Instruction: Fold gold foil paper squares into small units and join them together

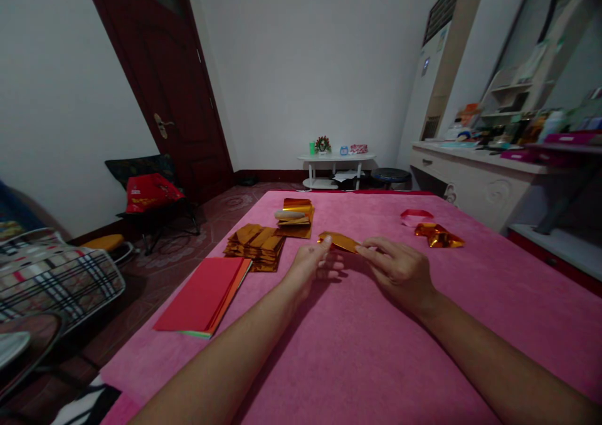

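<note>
Both hands hold one small piece of shiny gold foil paper (344,242) above the pink cloth. My left hand (313,265) pinches its left end, thumb on top. My right hand (399,268) grips its right end between thumb and fingers. Left of my left hand lies a pile of folded gold foil papers (256,246). Behind that pile is a stack of gold foil sheets (298,209) with a smooth greyish oval object (290,214) on it. A stack of red paper (202,293), with orange and green edges beneath, lies nearer on the left.
The pink cloth (376,362) covers the work surface. At its far right lie crumpled gold foil (437,235) and a pink-red band (416,214). A cluttered white dresser (470,174) stands to the right; a chair with a red bag (153,193) is at left.
</note>
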The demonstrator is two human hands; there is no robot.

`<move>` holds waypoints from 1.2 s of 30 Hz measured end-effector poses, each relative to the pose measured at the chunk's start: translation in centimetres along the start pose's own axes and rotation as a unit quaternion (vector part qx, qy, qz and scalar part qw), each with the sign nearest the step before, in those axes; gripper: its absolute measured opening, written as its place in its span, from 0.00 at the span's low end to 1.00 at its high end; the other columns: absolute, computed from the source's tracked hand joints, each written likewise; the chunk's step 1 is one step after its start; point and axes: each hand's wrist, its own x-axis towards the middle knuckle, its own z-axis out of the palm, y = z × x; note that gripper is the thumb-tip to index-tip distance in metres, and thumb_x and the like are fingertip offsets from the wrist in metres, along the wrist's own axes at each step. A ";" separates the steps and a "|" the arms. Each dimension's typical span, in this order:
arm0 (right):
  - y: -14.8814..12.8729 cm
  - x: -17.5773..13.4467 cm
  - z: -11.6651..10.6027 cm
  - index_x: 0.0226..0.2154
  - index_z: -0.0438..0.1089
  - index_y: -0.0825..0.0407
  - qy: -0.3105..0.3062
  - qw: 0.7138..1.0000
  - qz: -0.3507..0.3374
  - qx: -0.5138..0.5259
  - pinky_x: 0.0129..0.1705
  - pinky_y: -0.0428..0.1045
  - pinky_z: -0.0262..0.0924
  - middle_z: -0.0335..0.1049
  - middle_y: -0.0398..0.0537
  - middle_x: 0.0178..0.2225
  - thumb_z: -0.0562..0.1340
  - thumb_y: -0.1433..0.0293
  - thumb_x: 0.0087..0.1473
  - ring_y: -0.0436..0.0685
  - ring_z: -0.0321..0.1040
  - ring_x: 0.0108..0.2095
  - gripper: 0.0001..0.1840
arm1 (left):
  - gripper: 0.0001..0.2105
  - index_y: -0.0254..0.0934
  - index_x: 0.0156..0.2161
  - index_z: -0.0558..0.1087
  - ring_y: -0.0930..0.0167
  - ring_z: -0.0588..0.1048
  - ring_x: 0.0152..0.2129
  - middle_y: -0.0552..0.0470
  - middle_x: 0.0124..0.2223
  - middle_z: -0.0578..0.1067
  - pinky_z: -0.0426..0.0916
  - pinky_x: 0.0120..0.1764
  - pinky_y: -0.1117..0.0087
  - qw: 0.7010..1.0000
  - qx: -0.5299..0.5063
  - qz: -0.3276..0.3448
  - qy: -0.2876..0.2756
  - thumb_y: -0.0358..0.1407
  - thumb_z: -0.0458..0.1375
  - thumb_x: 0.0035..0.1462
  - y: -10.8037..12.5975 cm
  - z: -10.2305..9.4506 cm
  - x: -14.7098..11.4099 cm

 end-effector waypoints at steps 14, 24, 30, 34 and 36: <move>-0.4 0.4 0.9 0.46 0.66 0.48 0.054 0.908 0.334 0.248 0.37 0.51 0.64 0.65 0.52 0.46 0.55 0.60 0.57 0.57 0.67 0.40 0.17 | 0.06 0.31 0.32 0.71 0.78 0.70 0.17 0.51 0.26 0.73 0.67 0.20 0.79 0.998 0.003 0.021 0.059 0.33 0.58 0.50 -0.1 -2.2 1.4; -0.4 -0.2 3.0 0.40 0.66 0.55 -0.058 0.754 0.476 0.450 0.28 0.47 0.64 0.70 0.48 0.32 0.64 0.71 0.40 0.51 0.68 0.27 0.20 | 0.18 0.34 0.40 0.64 0.74 0.70 0.16 0.59 0.20 0.68 0.66 0.20 0.74 0.977 0.165 0.026 0.133 0.28 0.62 0.43 -0.7 -1.5 0.9; -1.2 0.2 2.6 0.29 0.74 0.53 -0.097 0.882 0.319 0.334 0.29 0.47 0.61 0.71 0.46 0.28 0.60 0.73 0.44 0.51 0.65 0.27 0.07 | 0.17 0.38 0.39 0.63 0.74 0.69 0.17 0.60 0.20 0.67 0.63 0.25 0.74 0.902 0.370 0.119 0.188 0.28 0.62 0.43 -1.3 -2.5 1.0; -2.6 0.3 2.5 0.29 0.75 0.51 -0.165 0.892 0.237 0.349 0.32 0.46 0.60 0.70 0.45 0.29 0.59 0.77 0.46 0.51 0.65 0.29 0.10 | 0.19 0.41 0.43 0.66 0.68 0.72 0.29 0.55 0.28 0.71 0.64 0.35 0.69 0.813 0.510 0.174 0.221 0.30 0.63 0.43 -1.2 -2.8 0.3; -2.9 0.1 2.7 0.29 0.75 0.51 -0.181 0.892 0.219 0.352 0.34 0.47 0.60 0.70 0.45 0.30 0.58 0.79 0.45 0.51 0.66 0.30 0.11 | 0.23 0.42 0.47 0.65 0.65 0.72 0.36 0.50 0.38 0.73 0.64 0.39 0.67 0.782 0.548 0.199 0.223 0.29 0.63 0.43 -1.1 -2.8 0.1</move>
